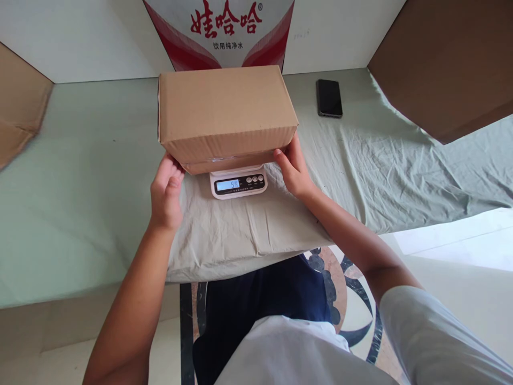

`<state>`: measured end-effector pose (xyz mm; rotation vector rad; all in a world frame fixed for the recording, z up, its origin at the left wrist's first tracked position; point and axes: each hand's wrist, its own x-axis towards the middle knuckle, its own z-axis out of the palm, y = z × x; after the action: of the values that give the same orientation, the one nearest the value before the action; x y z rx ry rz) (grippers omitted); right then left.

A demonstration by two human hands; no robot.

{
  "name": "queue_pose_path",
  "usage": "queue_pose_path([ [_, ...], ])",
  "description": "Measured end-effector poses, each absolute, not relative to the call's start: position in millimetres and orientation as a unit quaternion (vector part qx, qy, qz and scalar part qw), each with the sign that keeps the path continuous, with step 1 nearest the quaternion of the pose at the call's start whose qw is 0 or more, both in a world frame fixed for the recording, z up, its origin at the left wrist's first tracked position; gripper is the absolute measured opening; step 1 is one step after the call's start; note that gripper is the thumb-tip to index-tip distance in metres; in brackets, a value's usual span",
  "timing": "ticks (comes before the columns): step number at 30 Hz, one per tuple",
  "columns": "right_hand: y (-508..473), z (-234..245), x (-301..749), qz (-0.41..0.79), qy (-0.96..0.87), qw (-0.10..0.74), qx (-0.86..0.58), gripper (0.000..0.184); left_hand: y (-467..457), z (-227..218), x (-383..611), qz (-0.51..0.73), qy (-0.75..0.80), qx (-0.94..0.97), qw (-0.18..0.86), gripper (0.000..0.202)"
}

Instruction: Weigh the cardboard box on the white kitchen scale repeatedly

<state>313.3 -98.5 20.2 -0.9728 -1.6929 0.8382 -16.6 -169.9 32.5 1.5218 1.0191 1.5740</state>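
A closed brown cardboard box (228,104) sits over a white digital kitchen scale (239,184) and hides its weighing plate. Lit digits that look like 54 show on the scale's display, with buttons to their right. My left hand (166,190) supports the box at its lower left corner; its fingertips go under the edge and the thumb stays off the cardboard. At the right front corner, my right hand (293,166) grips the box, thumb against the front face and fingers behind the side. Whether the box rests fully on the scale I cannot tell.
A pale green cloth (92,214) covers the table. Behind the box stands a white and red printed carton (226,32). A black phone (329,98) lies at the back right. Brown cardboard flaps border the left (20,101) and right (449,64).
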Motion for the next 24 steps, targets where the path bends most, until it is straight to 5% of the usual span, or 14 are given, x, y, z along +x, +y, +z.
queue_pose_path([
  [8,-99,21,315,0.349,-0.7,0.479,-0.399,0.106,-170,33,-15,0.608,0.386,0.59,0.364,0.089],
  [16,-97,27,331,0.333,-0.626,0.557,-0.432,0.094,-160,17,-40,0.631,0.406,0.57,0.335,0.092],
  [24,-76,1,344,0.425,-0.522,0.579,-0.46,0.089,-145,2,-75,0.669,0.446,0.51,0.305,0.086],
])
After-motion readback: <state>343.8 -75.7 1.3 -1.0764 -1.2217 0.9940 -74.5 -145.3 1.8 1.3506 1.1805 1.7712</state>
